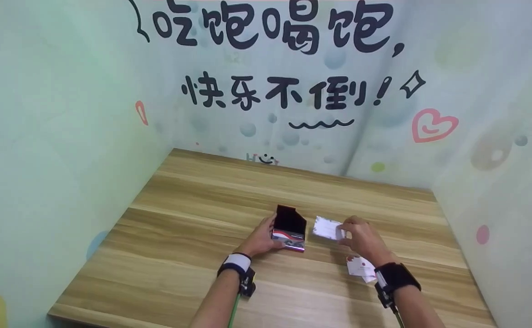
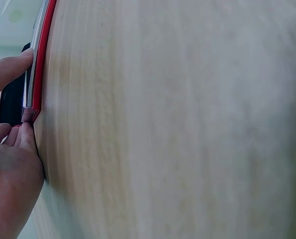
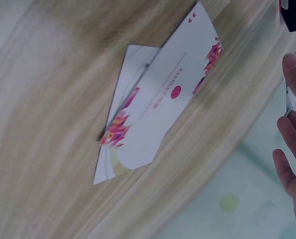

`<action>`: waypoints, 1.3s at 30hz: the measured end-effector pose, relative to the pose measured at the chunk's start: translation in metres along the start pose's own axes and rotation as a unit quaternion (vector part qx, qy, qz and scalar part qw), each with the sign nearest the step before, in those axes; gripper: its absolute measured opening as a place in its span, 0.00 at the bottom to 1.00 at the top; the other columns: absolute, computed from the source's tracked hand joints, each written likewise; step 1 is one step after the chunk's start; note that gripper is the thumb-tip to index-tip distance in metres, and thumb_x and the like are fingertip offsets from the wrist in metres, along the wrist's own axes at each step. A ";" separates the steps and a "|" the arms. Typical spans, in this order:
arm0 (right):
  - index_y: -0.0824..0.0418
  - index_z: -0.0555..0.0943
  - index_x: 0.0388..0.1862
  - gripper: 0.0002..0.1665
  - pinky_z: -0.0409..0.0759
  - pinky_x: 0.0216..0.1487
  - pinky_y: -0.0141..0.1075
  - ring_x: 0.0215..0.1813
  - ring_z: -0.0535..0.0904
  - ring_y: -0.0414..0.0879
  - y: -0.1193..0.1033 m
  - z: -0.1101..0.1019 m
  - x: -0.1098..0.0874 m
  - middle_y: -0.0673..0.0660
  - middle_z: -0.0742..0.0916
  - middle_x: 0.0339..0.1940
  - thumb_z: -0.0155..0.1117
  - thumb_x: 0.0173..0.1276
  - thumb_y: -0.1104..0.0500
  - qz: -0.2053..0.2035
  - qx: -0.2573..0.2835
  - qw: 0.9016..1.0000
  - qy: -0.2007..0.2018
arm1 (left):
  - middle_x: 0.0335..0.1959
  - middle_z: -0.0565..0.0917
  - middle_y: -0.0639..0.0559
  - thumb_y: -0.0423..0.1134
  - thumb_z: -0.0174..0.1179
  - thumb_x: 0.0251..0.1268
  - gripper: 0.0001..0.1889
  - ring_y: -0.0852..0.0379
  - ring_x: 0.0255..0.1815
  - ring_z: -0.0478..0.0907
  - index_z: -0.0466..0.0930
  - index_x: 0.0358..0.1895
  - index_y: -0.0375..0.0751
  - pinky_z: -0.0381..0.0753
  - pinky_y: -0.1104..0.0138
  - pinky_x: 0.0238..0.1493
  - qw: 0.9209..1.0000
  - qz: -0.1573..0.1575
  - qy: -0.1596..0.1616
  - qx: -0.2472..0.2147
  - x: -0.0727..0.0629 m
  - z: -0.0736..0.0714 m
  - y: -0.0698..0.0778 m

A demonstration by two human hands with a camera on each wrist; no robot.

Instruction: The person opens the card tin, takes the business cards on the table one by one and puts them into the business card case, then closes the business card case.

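Near the middle of the table, my left hand (image 1: 260, 238) grips a card case (image 1: 289, 241) by its left side, thumb on the front. Its black-lined flap (image 1: 289, 219) stands raised, and a silvery front with a red stripe shows below. The left wrist view gives the case's red edge (image 2: 42, 59) close along the wood, thumb on top and fingers beneath. Just right of the case, my right hand (image 1: 365, 238) pinches a white card (image 1: 327, 228) by its right end. In the right wrist view only that card's thin edge shows between thumb and fingers.
Two overlapping white cards with red and pink prints (image 3: 163, 94) lie on the table below my right hand, partly behind the wrist in the head view. The wooden table (image 1: 193, 191) meets printed fabric walls (image 1: 248, 136) at the back and sides.
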State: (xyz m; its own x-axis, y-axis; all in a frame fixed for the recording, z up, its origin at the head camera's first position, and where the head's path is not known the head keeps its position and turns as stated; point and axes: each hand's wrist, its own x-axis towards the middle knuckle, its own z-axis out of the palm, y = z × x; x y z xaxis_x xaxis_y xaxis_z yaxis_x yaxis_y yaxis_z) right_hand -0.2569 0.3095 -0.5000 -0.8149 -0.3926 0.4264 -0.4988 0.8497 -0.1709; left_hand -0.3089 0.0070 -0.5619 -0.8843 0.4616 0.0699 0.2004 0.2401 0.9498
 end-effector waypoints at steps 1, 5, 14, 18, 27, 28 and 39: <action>0.65 0.89 0.39 0.19 0.87 0.41 0.48 0.40 0.84 0.57 -0.002 0.001 0.002 0.63 0.86 0.39 0.82 0.46 0.65 -0.001 -0.004 1.000 -0.001 | 0.75 0.58 0.23 0.24 0.69 0.49 0.52 0.29 0.77 0.58 0.45 0.77 0.23 0.59 0.47 0.80 1.000 -0.001 0.000 0.003 0.000 0.000 0.000; 0.64 0.90 0.41 0.19 0.87 0.40 0.48 0.39 0.85 0.58 -0.012 0.008 0.008 0.64 0.86 0.40 0.81 0.47 0.63 -0.006 -0.015 1.000 -0.009 | 0.75 0.58 0.24 0.24 0.70 0.49 0.53 0.30 0.77 0.58 0.46 0.77 0.24 0.60 0.47 0.80 1.000 -0.008 0.003 0.011 0.001 0.001 0.000; 0.61 0.90 0.40 0.16 0.88 0.43 0.50 0.40 0.85 0.60 -0.031 0.023 0.024 0.67 0.86 0.43 0.79 0.49 0.63 -0.004 0.008 1.000 -0.028 | 0.76 0.57 0.24 0.24 0.70 0.49 0.53 0.30 0.77 0.58 0.46 0.78 0.24 0.60 0.47 0.80 1.000 -0.005 0.002 0.001 0.001 0.001 -0.001; 0.61 0.90 0.37 0.14 0.86 0.44 0.53 0.40 0.85 0.59 -0.039 0.027 0.031 0.66 0.86 0.42 0.80 0.49 0.63 -0.010 0.007 1.000 -0.027 | 0.77 0.57 0.25 0.25 0.70 0.50 0.53 0.31 0.78 0.57 0.45 0.78 0.25 0.59 0.48 0.81 1.000 -0.006 -0.002 -0.001 0.001 0.000 -0.002; 0.58 0.89 0.31 0.10 0.84 0.43 0.53 0.40 0.84 0.58 -0.052 0.041 0.044 0.64 0.88 0.38 0.79 0.46 0.65 -0.048 -0.018 0.999 0.001 | 0.76 0.58 0.25 0.26 0.70 0.51 0.53 0.31 0.77 0.59 0.45 0.78 0.25 0.61 0.49 0.80 1.000 -0.002 -0.005 0.010 0.001 0.000 -0.003; 0.59 0.89 0.31 0.10 0.84 0.43 0.52 0.40 0.84 0.58 -0.053 0.043 0.045 0.64 0.88 0.38 0.79 0.46 0.65 -0.048 -0.014 0.999 0.001 | 0.76 0.58 0.26 0.26 0.70 0.51 0.53 0.32 0.77 0.59 0.45 0.78 0.25 0.62 0.49 0.79 1.000 -0.002 -0.005 0.010 0.001 0.000 -0.002; 0.61 0.89 0.29 0.09 0.87 0.39 0.50 0.39 0.84 0.60 -0.064 0.063 0.053 0.67 0.86 0.39 0.79 0.47 0.66 -0.036 0.000 0.999 -0.003 | 0.78 0.55 0.27 0.25 0.69 0.50 0.53 0.35 0.77 0.60 0.44 0.78 0.26 0.61 0.52 0.80 1.000 0.004 -0.003 -0.005 0.000 -0.001 -0.003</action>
State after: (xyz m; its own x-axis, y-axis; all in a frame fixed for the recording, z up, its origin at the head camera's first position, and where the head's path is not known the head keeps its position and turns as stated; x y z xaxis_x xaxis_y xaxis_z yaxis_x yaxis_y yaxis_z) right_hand -0.2869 0.2124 -0.5230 -0.7786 -0.4546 0.4326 -0.5559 0.8195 -0.1394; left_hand -0.3102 0.0055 -0.5641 -0.8803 0.4682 0.0766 0.2043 0.2283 0.9519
